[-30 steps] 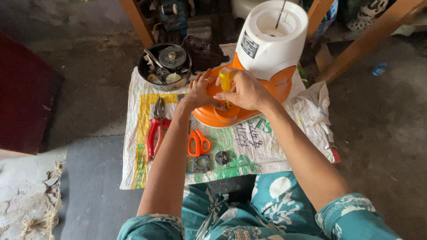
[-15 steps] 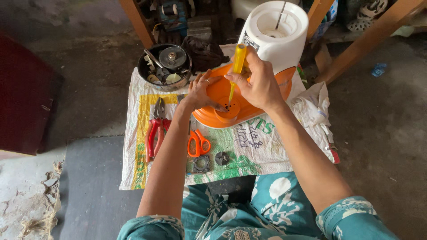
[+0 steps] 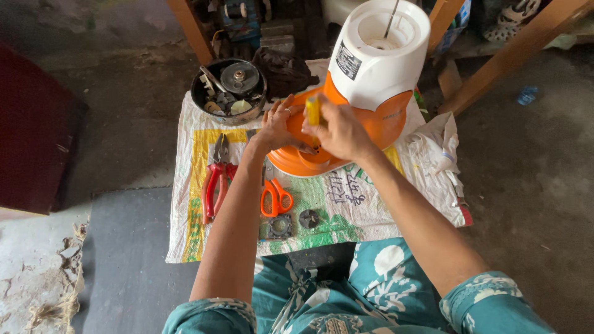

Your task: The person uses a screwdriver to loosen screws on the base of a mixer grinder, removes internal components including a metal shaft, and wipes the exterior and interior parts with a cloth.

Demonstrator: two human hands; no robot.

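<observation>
I have the orange-and-white blender base [image 3: 365,80] lying on its side on the printed sack [image 3: 346,204]. My right hand [image 3: 340,131], fingers closed round a yellow screwdriver [image 3: 314,111], works its underside; my left hand [image 3: 276,127] steadies the rim, fingers spread. Next, I judge: steady downward turning. At 11 o'clock, a dark bowl [image 3: 199,102] holds metal parts.

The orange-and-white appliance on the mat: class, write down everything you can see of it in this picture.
The orange-and-white appliance looks like a plastic mixer-grinder base, tipped on its side on the woven sack mat. Its white body points away, a thin metal rod showing in its open white end. Its round orange underside faces the person. The left hand steadies the orange rim. The right hand holds a yellow-handled screwdriver into the underside.
</observation>
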